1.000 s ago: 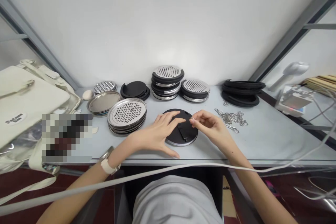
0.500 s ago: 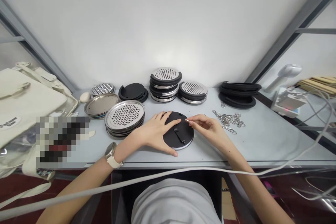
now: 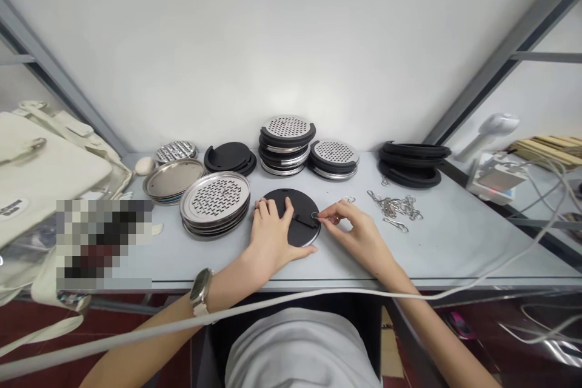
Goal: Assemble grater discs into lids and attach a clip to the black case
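A round black disc with a silvery lower rim lies flat on the table before me. My left hand spans its left side and holds it, the thumb stretched along the front rim and the fingers over its left part. A raised black strip crosses the top of the disc, partly under that hand. My right hand pinches a small wire clip between thumb and fingertips. The clip's loop is over the disc's right edge, near the strip's end; whether it touches is too small to tell.
Metal grater plates are stacked left. Assembled round graters stand behind, black rings back right. Loose wire clips lie to the right. A white cable crosses in front; a cream bag is at left.
The disc has turned anticlockwise and shifted left under my left hand, its small slot now at the far side. My right hand has moved slightly left and nearer, bringing the wire clip beside the strip.
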`<state>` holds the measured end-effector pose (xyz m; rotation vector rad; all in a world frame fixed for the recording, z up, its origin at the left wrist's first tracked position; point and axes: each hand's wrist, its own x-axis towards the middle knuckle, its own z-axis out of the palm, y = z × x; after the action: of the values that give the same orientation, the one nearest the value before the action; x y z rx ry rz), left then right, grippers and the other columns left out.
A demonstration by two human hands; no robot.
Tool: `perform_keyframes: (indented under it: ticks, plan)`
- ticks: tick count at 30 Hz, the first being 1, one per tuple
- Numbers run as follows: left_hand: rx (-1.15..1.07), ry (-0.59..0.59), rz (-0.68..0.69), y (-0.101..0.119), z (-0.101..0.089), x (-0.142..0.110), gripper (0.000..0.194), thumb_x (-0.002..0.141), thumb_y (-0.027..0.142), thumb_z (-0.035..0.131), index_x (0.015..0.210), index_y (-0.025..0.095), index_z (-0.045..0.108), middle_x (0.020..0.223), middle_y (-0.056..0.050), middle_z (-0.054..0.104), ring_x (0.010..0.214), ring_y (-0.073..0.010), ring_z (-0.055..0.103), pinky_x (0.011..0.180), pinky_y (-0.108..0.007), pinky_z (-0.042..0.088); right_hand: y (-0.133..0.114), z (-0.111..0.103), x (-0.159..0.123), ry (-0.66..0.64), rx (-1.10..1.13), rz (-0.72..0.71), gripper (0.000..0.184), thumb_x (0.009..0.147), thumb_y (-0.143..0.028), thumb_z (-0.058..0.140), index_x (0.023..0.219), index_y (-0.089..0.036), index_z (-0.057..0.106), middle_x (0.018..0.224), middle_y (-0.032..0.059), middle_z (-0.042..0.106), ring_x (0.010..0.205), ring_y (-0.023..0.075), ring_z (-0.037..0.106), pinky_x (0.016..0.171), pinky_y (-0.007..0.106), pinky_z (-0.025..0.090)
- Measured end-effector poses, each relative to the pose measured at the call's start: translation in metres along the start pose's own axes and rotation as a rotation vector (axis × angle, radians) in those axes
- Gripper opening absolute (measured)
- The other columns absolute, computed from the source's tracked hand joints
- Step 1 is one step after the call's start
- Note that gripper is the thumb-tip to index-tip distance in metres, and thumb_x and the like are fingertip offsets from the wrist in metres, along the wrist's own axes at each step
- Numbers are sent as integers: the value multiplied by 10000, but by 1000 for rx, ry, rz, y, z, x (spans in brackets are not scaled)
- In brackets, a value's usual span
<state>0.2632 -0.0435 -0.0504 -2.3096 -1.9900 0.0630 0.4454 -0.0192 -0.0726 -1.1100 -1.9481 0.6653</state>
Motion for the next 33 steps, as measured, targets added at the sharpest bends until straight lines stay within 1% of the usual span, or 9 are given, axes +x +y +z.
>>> perform_keyframes:
  ticks: [8,11,14,16,18,22,26,29,33]
  plan:
    - [111,-32,-296,28,4,12,1115,626,833,478,1401,52,295,1099,-275,507,1039,-462,460,756,-516,415,4,11,-4,-11,-17,-3,137,886,-251,507,929,-203,628,890,42,598,804,156,577,771,291,467]
    - [84,-61,-321,35,2,13,1235,524,887,489,1388,25,297,1052,-285,524,960,-469,485,658,-511,437,9,12,-3,9,14,22,133,881,-262,514,950,-205,613,904,41,615,801,156,583,773,294,470]
    - [-7,-108,-288,36,-2,8,1330,438,897,538,1373,-16,294,1013,-311,527,895,-463,510,560,-447,443,14,12,-2,40,94,71,236,873,-269,526,1101,-208,548,902,35,629,808,155,594,792,297,474]
    - [-55,-102,-243,32,-7,3,1305,447,881,559,1334,-51,342,964,-309,539,845,-440,528,550,-427,436,16,12,-2,42,118,96,273,871,-277,526,1133,-201,541,886,35,635,807,155,598,796,298,475]
    - [-46,-56,-157,24,-14,-2,1180,532,864,529,1267,-53,427,890,-270,568,786,-390,546,566,-410,431,18,12,-1,27,102,102,235,874,-290,518,1075,-194,592,894,42,642,796,155,595,784,297,473]
    - [44,104,97,6,-23,-3,652,823,639,477,1084,47,555,871,-185,585,825,-307,557,652,-354,436,18,11,0,32,67,97,198,875,-307,509,973,-191,637,913,47,646,782,155,584,762,297,468]
    - [-26,207,450,-6,-18,10,219,913,318,504,1026,132,527,970,-103,546,906,-242,536,744,-325,442,15,11,1,36,56,123,194,875,-324,506,923,-181,628,864,45,644,761,158,578,743,299,465]
    - [-87,235,555,-11,-7,18,116,948,199,417,982,139,511,959,-80,529,919,-219,527,755,-315,445,16,11,1,26,68,145,217,875,-337,504,952,-174,625,839,44,645,746,158,582,735,298,467]
    - [-221,227,569,-16,-1,17,136,960,187,378,950,143,506,957,-71,522,915,-203,528,789,-324,451,18,13,0,1,85,150,286,877,-361,500,1055,-172,620,768,31,629,726,161,581,720,294,470]
